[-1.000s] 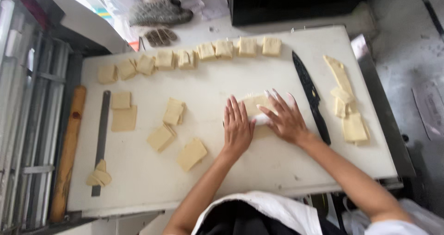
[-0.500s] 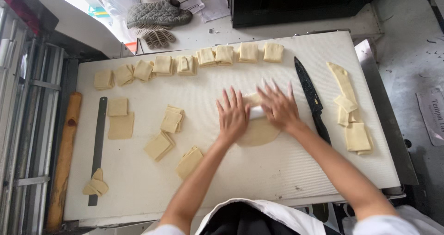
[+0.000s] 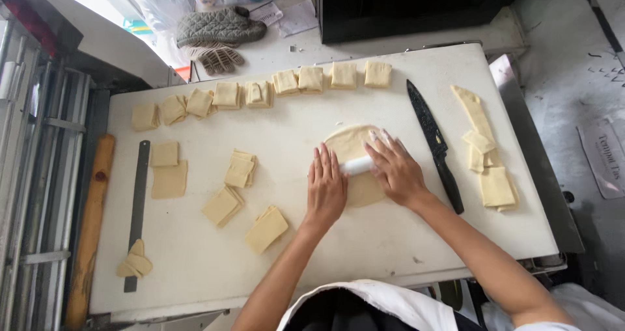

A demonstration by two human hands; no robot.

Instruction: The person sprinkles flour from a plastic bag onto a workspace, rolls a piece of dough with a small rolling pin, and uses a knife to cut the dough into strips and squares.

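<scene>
My forearms come up from 6 o'clock, over the white cloth at my waist, onto the white board (image 3: 195,266), which is flat, smooth and faintly scuffed. My left hand (image 3: 325,189) lies flat, fingers straight and together, palm pressing on one end of a small white rolling pin (image 3: 357,166). My right hand (image 3: 396,170) lies the same way on the other end, fingers spread and pointing to 11 o'clock. Neither hand curls round the pin; both press down open-palmed. Only a short smooth stretch of the pin shows between them, the rest is hidden under my palms.

Under the pin is the dough round (image 3: 355,150), just right of the board's centre: pale yellow, thin, matte, roughly circular, its near edge partly covered by my hands.

At 3 o'clock from my right hand, just beside it, lies a black knife (image 3: 435,145), blade speckled, tip toward 12. Farther right are dough offcuts (image 3: 488,168), a long strip and squarish pieces stacked.

At 9 o'clock from my left hand sit folded dough squares (image 3: 239,169), soft-cornered and layered. Beyond them a dark metal ruler (image 3: 138,194) and a brown wooden rolling pin (image 3: 91,227) lie along the left edge.

At 12 o'clock a curved row of folded squares (image 3: 311,79) lines the far edge. Past the board, a grey quilted oven mitt (image 3: 221,26).
</scene>
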